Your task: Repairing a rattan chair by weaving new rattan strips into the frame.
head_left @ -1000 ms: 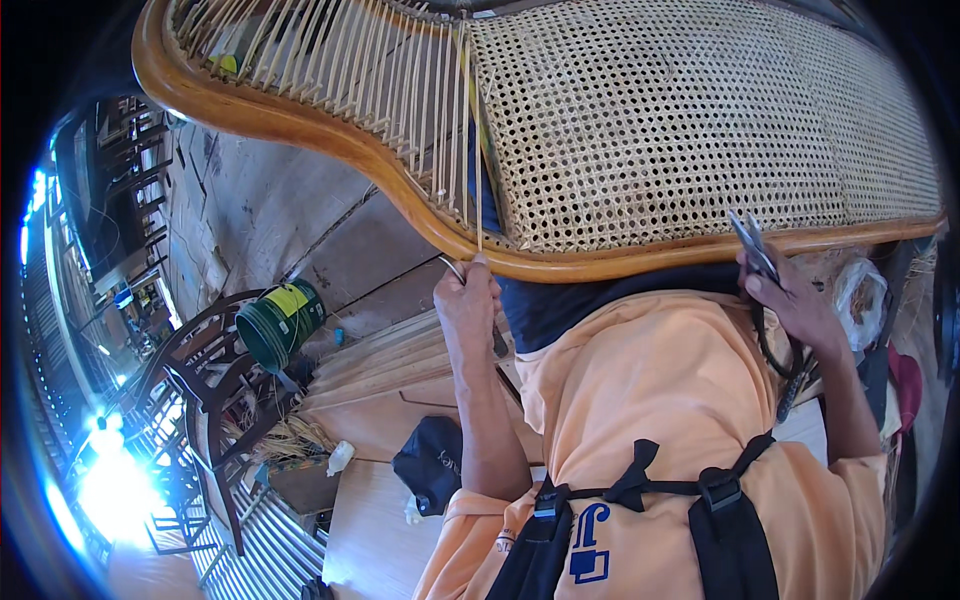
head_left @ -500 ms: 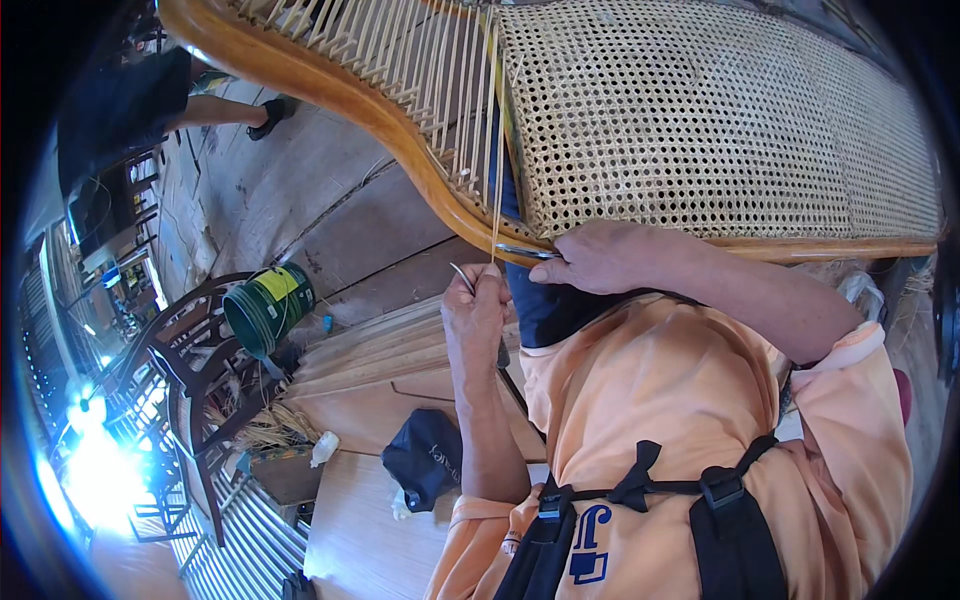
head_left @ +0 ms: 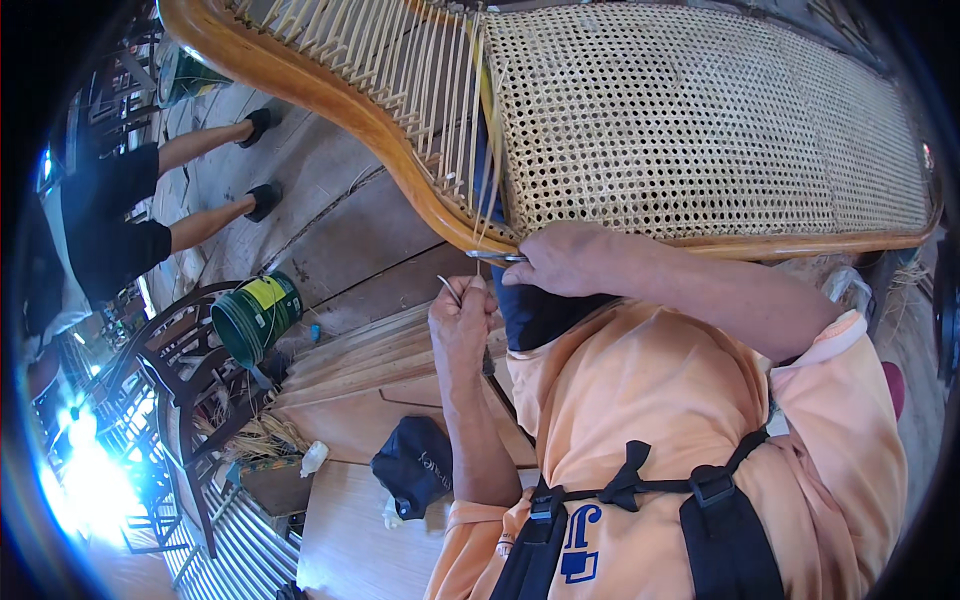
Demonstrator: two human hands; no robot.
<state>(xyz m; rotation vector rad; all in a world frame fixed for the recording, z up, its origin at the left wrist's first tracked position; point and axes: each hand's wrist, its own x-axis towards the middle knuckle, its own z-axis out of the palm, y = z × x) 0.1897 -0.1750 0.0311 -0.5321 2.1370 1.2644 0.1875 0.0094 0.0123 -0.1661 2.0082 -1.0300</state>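
Note:
A curved, varnished wooden frame (head_left: 400, 165) crosses the upper view. Tight cane webbing (head_left: 660, 130) covers its right part; parallel cane strands (head_left: 445, 120) span the left. My left hand (head_left: 462, 315), just below the frame's near rail, is closed in a pinch on a cane strand (head_left: 490, 190) pulled down over the rail. A thin curved metal piece (head_left: 449, 289) sticks out from the same fingers; its kind is unclear. Against the rail, my right hand (head_left: 560, 258) grips a slim shiny metal tool (head_left: 495, 256), its tip by the strand. My fingers partly hide this tool.
At left, a green bucket (head_left: 255, 318) lies tilted by a dark wooden chair (head_left: 180, 370). Below are wooden boards (head_left: 350, 365) and a dark cap (head_left: 413, 465). A person's bare legs (head_left: 205, 225) stand at upper left. Bright light glares at lower left.
My left hand has drawn slightly down and left, still pinching the strand. My right hand stays at the rail with its tool. At left, the other person's second leg has come into view.

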